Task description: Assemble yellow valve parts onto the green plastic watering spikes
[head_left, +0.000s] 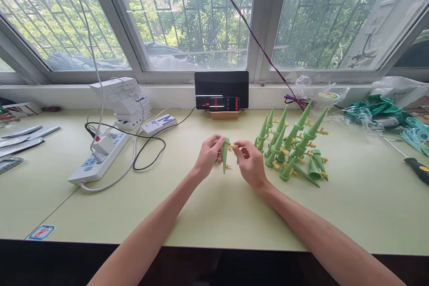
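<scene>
Between the fingers of my left hand (209, 154) is a green plastic spike (225, 156), its tip pointing down toward the table. My right hand (250, 163) pinches a small yellow valve (232, 146) against the spike's side near its wide end. Whether the valve is seated in the spike cannot be made out. Below the hands lies another small yellow piece (228, 166) on the table, and a bit of red shows behind my left fingers. To the right stands a cluster of green spikes (279, 143) with yellow valves on their sides; several lie tipped over at its near edge.
A white power strip (100, 158) with plugs and cables runs along the left. At the back, a phone (224, 104) leans on a dark tablet (221, 82). White boxes (125, 100) are stacked back left. A screwdriver (417, 170) and plastic wrapping (385, 107) lie at right.
</scene>
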